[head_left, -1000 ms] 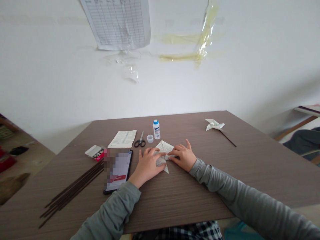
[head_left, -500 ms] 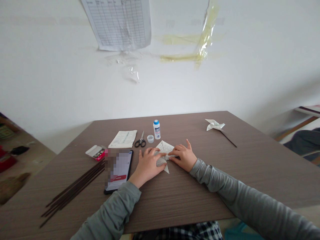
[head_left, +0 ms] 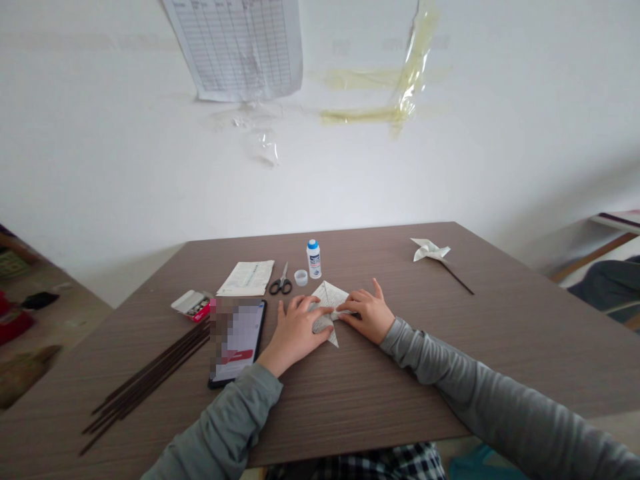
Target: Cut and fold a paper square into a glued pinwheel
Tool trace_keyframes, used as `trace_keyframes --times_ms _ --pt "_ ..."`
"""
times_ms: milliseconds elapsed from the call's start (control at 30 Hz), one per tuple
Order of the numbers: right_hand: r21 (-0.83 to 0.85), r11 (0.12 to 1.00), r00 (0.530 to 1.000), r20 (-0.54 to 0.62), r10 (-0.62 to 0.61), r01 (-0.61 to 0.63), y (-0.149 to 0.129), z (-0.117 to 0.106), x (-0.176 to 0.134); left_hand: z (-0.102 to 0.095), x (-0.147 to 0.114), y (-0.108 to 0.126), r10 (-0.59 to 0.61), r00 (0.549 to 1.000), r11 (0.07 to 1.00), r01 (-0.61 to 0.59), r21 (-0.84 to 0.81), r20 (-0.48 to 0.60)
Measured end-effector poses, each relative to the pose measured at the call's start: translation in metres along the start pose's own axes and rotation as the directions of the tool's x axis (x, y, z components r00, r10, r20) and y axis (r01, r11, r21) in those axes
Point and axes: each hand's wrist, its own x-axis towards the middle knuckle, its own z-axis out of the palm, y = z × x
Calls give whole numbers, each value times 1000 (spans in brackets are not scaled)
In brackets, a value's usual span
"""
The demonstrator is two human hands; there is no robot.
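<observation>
A printed paper pinwheel [head_left: 330,291], its corners cut and folded toward the middle, lies on the table between my hands. My left hand [head_left: 296,327] holds it down from the left, thumb and index finger bent around its centre. From the right, my right hand [head_left: 367,312] pinches a folded corner at the middle, with the little finger raised. The fingers partly hide the centre. Just beyond stand a white glue bottle [head_left: 314,261] with a blue top and a small translucent cap [head_left: 301,277]. Black-handled scissors [head_left: 281,283] lie left of the cap.
On the brown table [head_left: 360,400], a finished pinwheel on a stick [head_left: 431,251] lies at back right. To the left are a printed paper stack [head_left: 246,279], a small red-and-white box [head_left: 192,305], a phone [head_left: 245,337] and several dark sticks [head_left: 150,377]. A wall [head_left: 350,180] rises behind.
Almost nothing differs. Both hands keep their places on the paper pinwheel, with at most a slight shift of the right fingers at its centre.
</observation>
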Motion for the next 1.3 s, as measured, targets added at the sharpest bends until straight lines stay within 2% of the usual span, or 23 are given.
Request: trace_keyframes --times_ms 167,467,800,1067,1300 --pt "13 1000 1000 8 7 -7 1 -1 0 4 2 -3 -1 999 1000 1 -17 -34" --pt "15 999 999 8 35 -35 -4 -3 0 0 1 1 -22 1000 1000 22 1 -9" --pt "-4 1000 1000 -13 -18 18 0 -1 0 1 0 0 -21 999 1000 21 -7 -33" --pt "-11 999 999 -29 -38 37 5 4 0 -5 -1 4 -25 1000 1000 25 0 11" --pt "2 999 998 -41 -49 49 7 5 0 -3 0 4 -33 999 999 33 -20 1"
